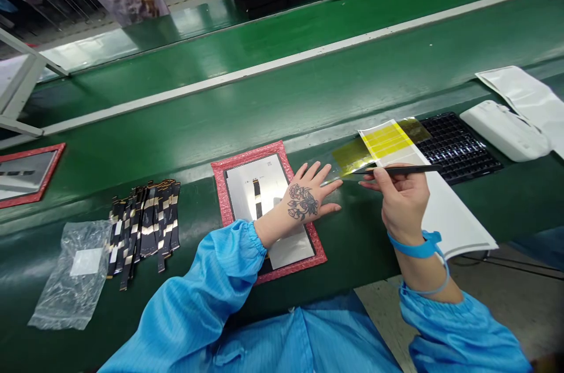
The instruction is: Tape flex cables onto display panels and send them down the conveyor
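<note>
Blue-sleeved left hand (304,201) lies flat, released, on the display panel (264,197) at centre, while right hand (399,197) pinches thin tweezers (396,170) toward light, flimsy yellow tape (388,141), best lifted by an edge.

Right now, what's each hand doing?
Left hand: open, flat on the panel in the pink tray.
Right hand: closed on black tweezers.

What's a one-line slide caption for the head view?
Left hand rests on a panel in a red tray; right hand holds black tweezers beside yellow tape strips.
</note>
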{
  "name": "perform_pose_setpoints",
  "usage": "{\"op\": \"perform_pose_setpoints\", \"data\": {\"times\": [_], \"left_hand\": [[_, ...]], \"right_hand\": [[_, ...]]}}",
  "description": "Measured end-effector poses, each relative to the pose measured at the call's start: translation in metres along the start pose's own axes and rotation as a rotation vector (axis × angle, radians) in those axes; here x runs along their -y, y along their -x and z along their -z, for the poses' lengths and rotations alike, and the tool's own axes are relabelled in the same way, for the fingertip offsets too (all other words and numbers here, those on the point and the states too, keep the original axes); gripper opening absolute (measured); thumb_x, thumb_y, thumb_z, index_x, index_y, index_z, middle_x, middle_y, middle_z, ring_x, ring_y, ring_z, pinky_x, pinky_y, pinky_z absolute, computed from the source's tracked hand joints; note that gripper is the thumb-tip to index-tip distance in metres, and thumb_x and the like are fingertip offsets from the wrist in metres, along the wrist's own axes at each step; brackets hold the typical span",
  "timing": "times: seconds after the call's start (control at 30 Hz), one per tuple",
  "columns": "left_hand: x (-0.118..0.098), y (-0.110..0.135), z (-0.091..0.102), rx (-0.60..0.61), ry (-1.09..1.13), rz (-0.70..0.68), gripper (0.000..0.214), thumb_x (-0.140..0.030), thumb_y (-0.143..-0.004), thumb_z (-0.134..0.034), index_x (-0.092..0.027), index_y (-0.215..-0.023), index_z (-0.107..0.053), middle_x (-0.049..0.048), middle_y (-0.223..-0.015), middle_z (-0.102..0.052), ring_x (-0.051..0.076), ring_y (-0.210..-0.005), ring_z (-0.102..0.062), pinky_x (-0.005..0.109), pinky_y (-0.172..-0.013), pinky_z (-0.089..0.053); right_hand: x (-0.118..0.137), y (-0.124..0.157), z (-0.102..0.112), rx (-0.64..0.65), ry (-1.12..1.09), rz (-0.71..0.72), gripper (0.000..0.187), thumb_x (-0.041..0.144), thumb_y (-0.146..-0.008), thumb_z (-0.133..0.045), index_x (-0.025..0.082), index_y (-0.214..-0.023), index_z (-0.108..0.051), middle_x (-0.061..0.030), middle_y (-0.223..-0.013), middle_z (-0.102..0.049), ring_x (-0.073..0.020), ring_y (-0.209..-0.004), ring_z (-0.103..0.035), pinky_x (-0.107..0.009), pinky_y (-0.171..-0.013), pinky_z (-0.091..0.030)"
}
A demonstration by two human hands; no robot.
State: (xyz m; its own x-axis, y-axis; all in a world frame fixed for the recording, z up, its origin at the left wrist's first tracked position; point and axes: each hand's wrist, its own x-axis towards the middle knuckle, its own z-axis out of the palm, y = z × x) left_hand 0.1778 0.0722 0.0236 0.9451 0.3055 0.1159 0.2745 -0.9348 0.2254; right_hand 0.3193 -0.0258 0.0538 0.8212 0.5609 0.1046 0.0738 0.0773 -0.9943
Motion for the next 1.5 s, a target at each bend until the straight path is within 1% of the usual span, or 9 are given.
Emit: {"op": "perform_pose_setpoints", "data": {"times": [0.13,0.23,0.33,0.43,0.53,0.63,0.73,0.87,1.5], "left_hand": [[-0.002,-0.001,0.012,-0.045,0.094,-0.01,0.053,-0.049,-0.086,-0.058,-0.018,-0.128,-0.056,0.0196,-0.147,-0.037,0.034,-0.137,-0.034,0.056,-0.109,-0.03],[0.002,0.016,0.036,-0.172,0.153,-0.013,0.033,-0.031,-0.089,-0.054,-0.013,-0.116,-0.06,0.0184,-0.138,-0.049,0.031,-0.133,-0.041,0.055,-0.108,-0.034],[0.007,0.062,0.062,-0.28,0.25,0.061,0.023,-0.023,-0.092,-0.047,-0.013,-0.105,-0.063,0.0141,-0.117,-0.063,0.025,-0.112,-0.058,0.045,-0.097,-0.048],[0.001,0.125,0.074,-0.302,0.341,0.211,0.021,-0.02,-0.094,-0.047,-0.013,-0.105,-0.063,0.0112,-0.104,-0.067,0.019,-0.097,-0.062,0.035,-0.084,-0.054],[-0.017,0.18,0.064,-0.38,0.355,0.396,0.019,-0.015,-0.092,-0.05,-0.015,-0.103,-0.064,0.0092,-0.1,-0.067,0.017,-0.094,-0.063,0.031,-0.083,-0.054],[-0.038,0.209,0.042,-0.49,0.282,0.521,0.022,-0.014,-0.09,-0.052,-0.017,-0.108,-0.064,0.0099,-0.107,-0.066,0.021,-0.106,-0.059,0.037,-0.09,-0.053],[-0.049,0.217,0.024,-0.511,0.232,0.561,0.025,-0.016,-0.09,-0.054,-0.017,-0.113,-0.063,0.0116,-0.118,-0.062,0.024,-0.118,-0.052,0.043,-0.096,-0.05],[-0.05,0.216,0.013,-0.511,0.216,0.55,0.026,-0.018,-0.09,-0.054,-0.016,-0.114,-0.063,0.0131,-0.123,-0.06,0.025,-0.121,-0.049,0.044,-0.097,-0.049],[-0.051,0.217,0.013,-0.493,0.202,0.542,0.03,-0.016,-0.088,-0.055,-0.016,-0.117,-0.062,0.0144,-0.125,-0.058,0.026,-0.121,-0.05,0.043,-0.097,-0.049]], "right_hand": [[0.004,0.003,0.003,-0.061,-0.111,-0.095,0.056,0.053,-0.052,-0.088,0.017,-0.079,-0.055,-0.0005,-0.068,-0.064,-0.0161,-0.057,-0.064,-0.025,-0.047,-0.059],[0.008,0.013,0.005,-0.083,-0.178,-0.182,0.056,0.05,-0.048,-0.091,0.016,-0.077,-0.057,-0.0008,-0.068,-0.065,-0.0142,-0.057,-0.063,-0.02,-0.045,-0.057],[0.012,0.038,0.003,0.001,-0.208,-0.327,0.052,0.048,-0.049,-0.092,0.015,-0.075,-0.06,-0.0018,-0.07,-0.066,-0.0146,-0.059,-0.065,-0.018,-0.045,-0.057],[0.017,0.075,-0.008,0.159,-0.201,-0.478,0.046,0.044,-0.055,-0.091,0.014,-0.073,-0.062,-0.004,-0.073,-0.067,-0.0181,-0.062,-0.068,-0.019,-0.046,-0.058],[0.02,0.111,-0.022,0.298,-0.188,-0.547,0.043,0.043,-0.059,-0.089,0.012,-0.072,-0.062,-0.0043,-0.068,-0.065,-0.0202,-0.061,-0.069,-0.02,-0.047,-0.059],[0.016,0.136,-0.034,0.358,-0.18,-0.547,0.043,0.043,-0.063,-0.088,0.013,-0.076,-0.061,-0.0039,-0.067,-0.065,-0.0201,-0.062,-0.069,-0.02,-0.049,-0.06],[0.009,0.149,-0.041,0.343,-0.158,-0.544,0.048,0.043,-0.063,-0.088,0.016,-0.082,-0.054,-0.0036,-0.069,-0.067,-0.0206,-0.06,-0.069,-0.023,-0.05,-0.06],[0.001,0.155,-0.044,0.338,-0.089,-0.572,0.054,0.045,-0.062,-0.088,0.018,-0.086,-0.049,-0.0051,-0.072,-0.069,-0.0222,-0.061,-0.069,-0.024,-0.051,-0.061],[-0.003,0.163,-0.047,0.318,-0.017,-0.449,0.044,0.039,-0.069,-0.085,0.016,-0.086,-0.051,-0.0069,-0.074,-0.07,-0.0219,-0.061,-0.07,-0.026,-0.054,-0.062]]}}
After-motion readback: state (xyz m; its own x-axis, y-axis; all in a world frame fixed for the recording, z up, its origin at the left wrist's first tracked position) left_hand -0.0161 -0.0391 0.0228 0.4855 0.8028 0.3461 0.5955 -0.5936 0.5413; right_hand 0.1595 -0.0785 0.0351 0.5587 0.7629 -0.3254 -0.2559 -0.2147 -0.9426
